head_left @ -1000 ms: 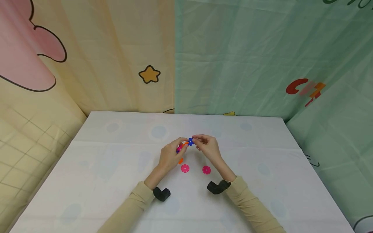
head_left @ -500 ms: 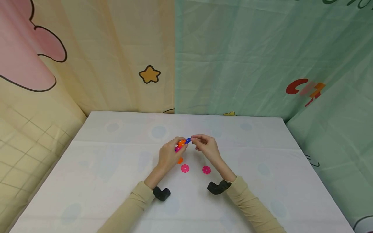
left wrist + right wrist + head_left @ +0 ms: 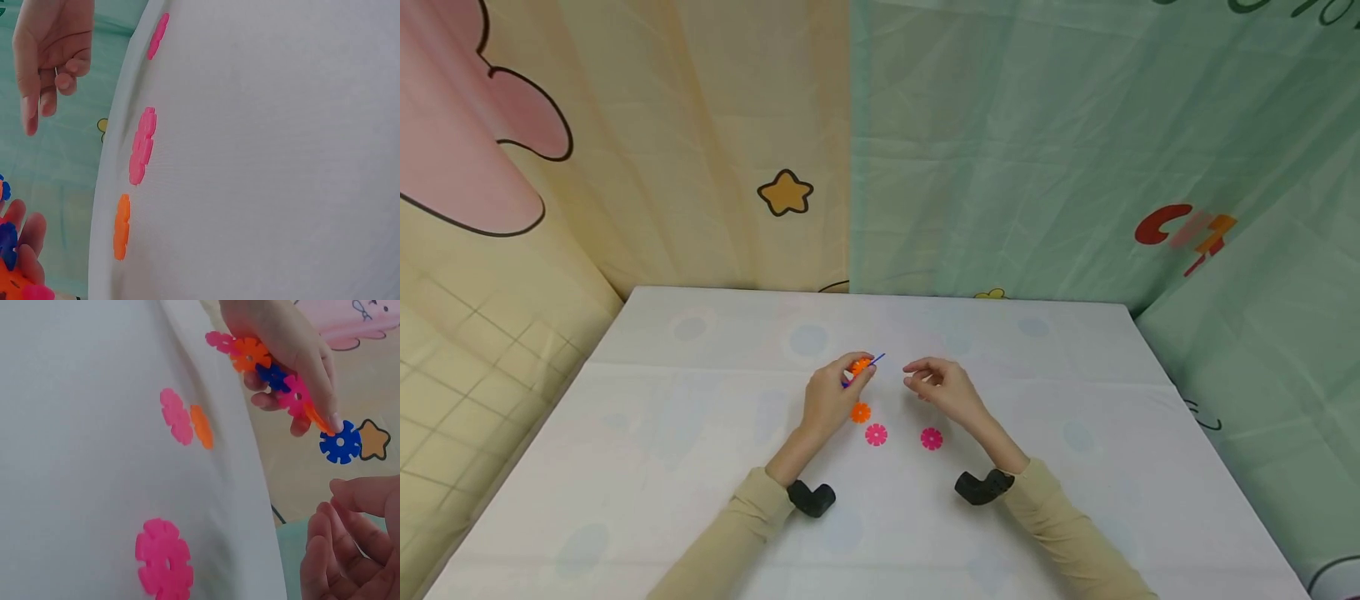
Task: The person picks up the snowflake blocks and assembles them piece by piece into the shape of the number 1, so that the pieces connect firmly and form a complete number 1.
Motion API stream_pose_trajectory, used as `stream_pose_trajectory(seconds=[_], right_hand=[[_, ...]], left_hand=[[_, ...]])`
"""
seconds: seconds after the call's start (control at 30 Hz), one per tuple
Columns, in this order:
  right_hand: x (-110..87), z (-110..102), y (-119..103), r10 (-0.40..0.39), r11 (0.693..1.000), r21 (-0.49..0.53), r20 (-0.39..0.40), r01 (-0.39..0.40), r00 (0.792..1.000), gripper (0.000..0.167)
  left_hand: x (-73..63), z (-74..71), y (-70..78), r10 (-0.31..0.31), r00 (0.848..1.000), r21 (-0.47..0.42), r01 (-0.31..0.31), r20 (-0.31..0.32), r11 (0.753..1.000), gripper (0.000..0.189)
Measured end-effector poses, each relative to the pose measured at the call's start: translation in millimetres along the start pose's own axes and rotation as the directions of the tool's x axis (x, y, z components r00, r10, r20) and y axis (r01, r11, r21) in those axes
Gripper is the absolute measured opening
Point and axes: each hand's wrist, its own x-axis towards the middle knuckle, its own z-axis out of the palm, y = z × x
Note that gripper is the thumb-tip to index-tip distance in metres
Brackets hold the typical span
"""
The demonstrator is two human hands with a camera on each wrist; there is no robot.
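My left hand (image 3: 829,398) pinches a chain of interlocked plastic snowflake discs (image 3: 272,376) between thumb and fingers. In the right wrist view the chain runs pink, orange, blue, pink, orange, with a blue disc (image 3: 340,454) at its far end, just past the thumb tip. Part of the chain is hidden by the hand in the head view. My right hand (image 3: 952,390) hovers to the right, apart from the chain, fingers loosely bent and nothing between them. On the table below lie a loose orange disc (image 3: 861,412) and two pink discs, one left (image 3: 876,435) and one right (image 3: 932,438).
A white cloth with pale spots covers the table (image 3: 715,483). Behind it hang a yellow curtain (image 3: 700,167) and a green curtain (image 3: 1000,167). Each wrist wears a black camera mount, the left one (image 3: 812,499) and the right one (image 3: 984,487).
My right hand has let go of the blue end disc and moved right and slightly down. My left hand has shifted slightly left with the chain, uncovering the loose orange disc.
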Motion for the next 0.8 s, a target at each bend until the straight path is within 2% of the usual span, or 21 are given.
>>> stream_pose_trajectory(seconds=[0.17,0.37,0.67,0.8], right_hand=[[-6.0,-9,7,-0.013,0.997,-0.076,0.063,0.018,0.998,0.023],[-10.6,-19,17,-0.052,0.991,-0.113,0.147,0.069,0.988,0.023],[-14.2,-29,28,-0.022,0.983,-0.168,0.286,0.073,0.958,0.027],[-15.9,-31,32,-0.038,0.977,-0.185,0.327,0.104,0.944,0.031]], left_hand=[[0.7,-1.1,-0.4,-0.02,0.999,-0.024,0.021,0.037,0.999,0.03],[2.2,-1.9,-1.3,-0.042,0.997,-0.045,0.045,0.061,0.998,0.032],[3.2,-4.1,-1.0,-0.053,0.997,-0.109,0.059,0.06,0.992,0.029],[3.6,-4.2,-1.7,-0.067,0.996,-0.117,0.074,0.06,0.99,0.028]])
